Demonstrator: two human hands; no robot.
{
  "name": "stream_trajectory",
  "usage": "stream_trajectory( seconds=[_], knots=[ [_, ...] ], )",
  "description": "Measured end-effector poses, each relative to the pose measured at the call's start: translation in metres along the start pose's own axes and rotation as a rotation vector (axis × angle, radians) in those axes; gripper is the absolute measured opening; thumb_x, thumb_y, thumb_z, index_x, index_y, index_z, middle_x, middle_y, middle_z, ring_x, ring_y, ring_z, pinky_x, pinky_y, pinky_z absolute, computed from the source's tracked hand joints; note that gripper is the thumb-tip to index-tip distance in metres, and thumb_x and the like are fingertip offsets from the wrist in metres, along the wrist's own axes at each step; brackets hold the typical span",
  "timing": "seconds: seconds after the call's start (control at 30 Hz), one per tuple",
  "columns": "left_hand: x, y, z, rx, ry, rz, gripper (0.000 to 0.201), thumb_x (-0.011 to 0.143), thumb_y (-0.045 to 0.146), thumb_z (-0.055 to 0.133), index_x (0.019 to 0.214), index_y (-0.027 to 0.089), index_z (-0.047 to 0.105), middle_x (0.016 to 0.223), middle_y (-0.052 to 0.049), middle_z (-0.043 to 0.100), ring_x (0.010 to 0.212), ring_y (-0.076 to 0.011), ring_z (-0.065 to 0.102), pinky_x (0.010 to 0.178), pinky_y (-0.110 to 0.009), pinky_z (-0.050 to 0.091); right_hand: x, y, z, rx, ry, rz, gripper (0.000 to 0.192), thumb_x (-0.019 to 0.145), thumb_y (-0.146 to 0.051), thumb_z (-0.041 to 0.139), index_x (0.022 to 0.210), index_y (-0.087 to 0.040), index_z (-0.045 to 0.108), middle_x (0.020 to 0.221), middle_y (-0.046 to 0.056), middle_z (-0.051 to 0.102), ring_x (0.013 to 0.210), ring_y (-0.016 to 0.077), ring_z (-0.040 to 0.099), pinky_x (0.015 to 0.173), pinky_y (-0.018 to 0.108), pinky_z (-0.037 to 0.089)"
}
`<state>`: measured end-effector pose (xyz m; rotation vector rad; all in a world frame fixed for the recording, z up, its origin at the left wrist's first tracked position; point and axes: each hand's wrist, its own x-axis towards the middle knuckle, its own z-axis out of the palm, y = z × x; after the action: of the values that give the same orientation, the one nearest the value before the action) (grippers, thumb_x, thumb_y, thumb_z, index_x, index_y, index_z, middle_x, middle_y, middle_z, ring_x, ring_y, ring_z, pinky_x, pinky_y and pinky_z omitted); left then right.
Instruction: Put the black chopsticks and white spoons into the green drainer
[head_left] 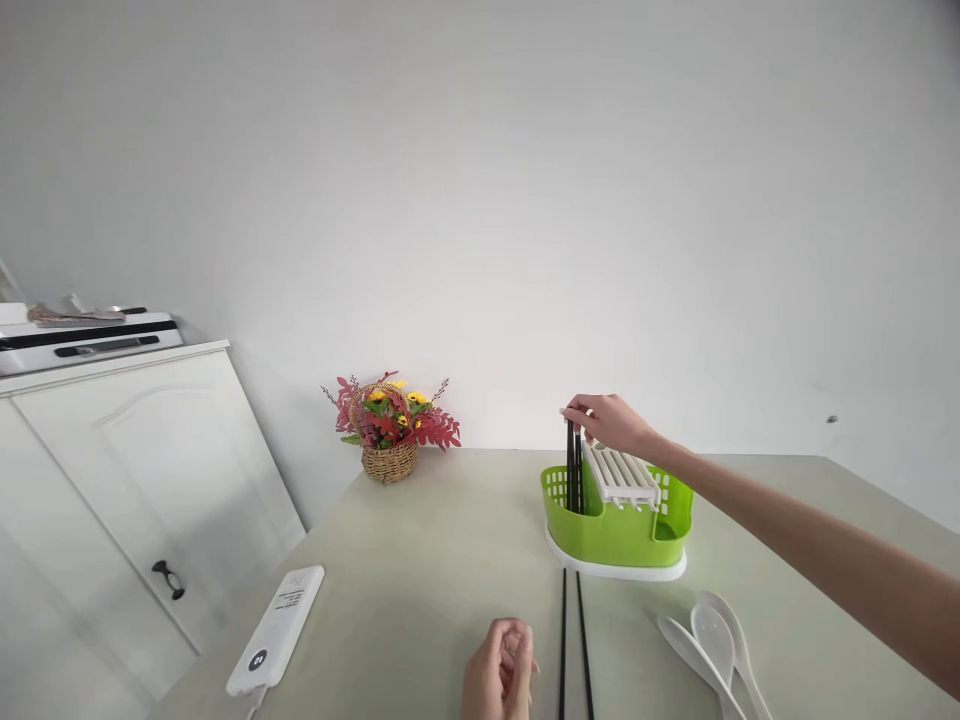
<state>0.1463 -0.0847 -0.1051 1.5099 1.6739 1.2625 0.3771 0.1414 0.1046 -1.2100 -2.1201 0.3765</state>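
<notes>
My right hand [606,420] pinches the top ends of several black chopsticks [574,475]. They stand nearly upright, with their lower ends inside the left compartment of a green cutlery holder [615,538]. A white slatted piece with small hooks [624,477] sits across the holder's middle, and a white base [622,570] lies beneath it. My left hand [501,668] is at the bottom of the view, fingers curled together, with nothing visible in it. Beside it, two black chopsticks [563,640] lie on the table, pointing toward the holder.
White spoons [712,640] lie at the right front of the pale table [420,590]. A white power bank [277,630] with a cable is at the left edge. At the back stands a wicker flower basket [390,462]. Left of the table is a white cabinet [165,480].
</notes>
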Motion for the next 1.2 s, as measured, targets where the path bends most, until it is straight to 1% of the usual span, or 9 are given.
stream_trajectory(
  seconds=[0.13, 0.27, 0.4, 0.5, 0.6, 0.7, 0.93, 1.07, 1.2],
  knots=[
    [0.003, -0.003, 0.001, 0.022, 0.004, -0.02, 0.063, 0.089, 0.08, 0.038, 0.088, 0.022, 0.061, 0.061, 0.0, 0.059, 0.044, -0.0116, 0.044, 0.044, -0.022, 0.035, 0.006, 0.005, 0.015, -0.099, 0.018, 0.022, 0.033, 0.099, -0.046, 0.047, 0.088, -0.023, 0.068, 0.082, 0.003, 0.078, 0.064, 0.0158, 0.069, 0.06, 0.028, 0.047],
    [0.004, -0.007, 0.002, 0.076, -0.001, 0.008, 0.063, 0.09, 0.08, 0.037, 0.086, 0.022, 0.062, 0.058, 0.0, 0.061, 0.043, -0.0115, 0.043, 0.042, -0.022, 0.033, -0.002, -0.001, 0.014, -0.178, 0.121, 0.035, 0.032, 0.099, -0.044, 0.046, 0.117, -0.023, 0.061, 0.094, 0.005, 0.079, 0.076, 0.0214, 0.07, 0.061, 0.03, 0.044],
    [0.002, -0.007, 0.002, 0.15, -0.024, 0.051, 0.057, 0.093, 0.073, 0.037, 0.082, 0.023, 0.062, 0.058, 0.0, 0.061, 0.045, -0.0128, 0.045, 0.044, -0.023, 0.033, -0.028, -0.019, 0.006, -0.214, 0.14, -0.039, 0.033, 0.103, -0.044, 0.035, 0.118, -0.024, 0.058, 0.087, 0.003, 0.077, 0.062, 0.0177, 0.065, 0.058, 0.029, 0.04],
    [-0.001, -0.002, 0.004, 0.246, -0.046, 0.08, 0.04, 0.09, 0.063, 0.051, 0.086, 0.024, 0.062, 0.064, 0.001, 0.064, 0.046, -0.0128, 0.048, 0.049, -0.025, 0.039, -0.058, -0.036, 0.001, -0.228, 0.069, -0.161, 0.031, 0.104, -0.04, 0.033, 0.111, -0.026, 0.059, 0.071, -0.002, 0.072, 0.053, 0.0147, 0.059, 0.056, 0.027, 0.036],
    [-0.005, 0.011, 0.01, 0.46, -0.07, 0.14, 0.026, 0.075, 0.045, 0.069, 0.09, 0.026, 0.061, 0.076, 0.001, 0.066, 0.052, -0.0142, 0.055, 0.057, -0.026, 0.045, -0.091, -0.051, -0.002, -0.249, -0.005, -0.285, 0.028, 0.104, -0.036, 0.034, 0.106, -0.027, 0.061, 0.068, -0.003, 0.069, 0.054, 0.0135, 0.057, 0.056, 0.026, 0.031],
    [-0.007, 0.029, 0.018, 0.706, -0.109, 0.173, 0.033, 0.065, 0.034, 0.073, 0.093, 0.024, 0.061, 0.091, -0.004, 0.067, 0.076, -0.0224, 0.066, 0.067, -0.029, 0.049, -0.119, -0.062, -0.005, -0.33, -0.077, -0.437, 0.032, 0.105, -0.031, 0.031, 0.1, -0.024, 0.062, 0.071, -0.002, 0.069, 0.052, 0.0119, 0.051, 0.053, 0.027, 0.025],
    [-0.01, 0.083, 0.028, 1.114, -0.307, 0.057, 0.026, 0.084, 0.007, 0.057, 0.101, 0.015, 0.075, 0.102, -0.015, 0.074, 0.101, -0.0321, 0.07, 0.091, -0.041, 0.049, -0.155, -0.073, -0.016, -0.43, -0.159, -0.602, 0.026, 0.103, -0.024, 0.036, 0.091, -0.022, 0.06, 0.072, -0.001, 0.068, 0.052, 0.0099, 0.046, 0.053, 0.029, 0.017],
    [-0.008, 0.097, 0.025, 1.15, -0.336, -0.001, 0.033, 0.085, -0.003, 0.054, 0.098, 0.015, 0.079, 0.098, -0.016, 0.076, 0.099, -0.0321, 0.073, 0.085, -0.039, 0.051, -0.166, -0.076, -0.025, -0.507, -0.2, -0.638, 0.028, 0.102, -0.022, 0.036, 0.083, -0.022, 0.057, 0.066, -0.002, 0.064, 0.05, 0.0105, 0.044, 0.052, 0.031, 0.016],
    [-0.002, 0.102, 0.012, 1.079, -0.281, -0.017, 0.024, 0.086, 0.005, 0.06, 0.093, 0.019, 0.079, 0.099, -0.014, 0.078, 0.097, -0.0331, 0.074, 0.08, -0.038, 0.052, -0.168, -0.073, -0.038, -0.44, -0.196, -0.527, 0.026, 0.1, -0.023, 0.039, 0.084, -0.024, 0.058, 0.07, -0.002, 0.066, 0.053, 0.0111, 0.05, 0.053, 0.029, 0.021]
  ],
)
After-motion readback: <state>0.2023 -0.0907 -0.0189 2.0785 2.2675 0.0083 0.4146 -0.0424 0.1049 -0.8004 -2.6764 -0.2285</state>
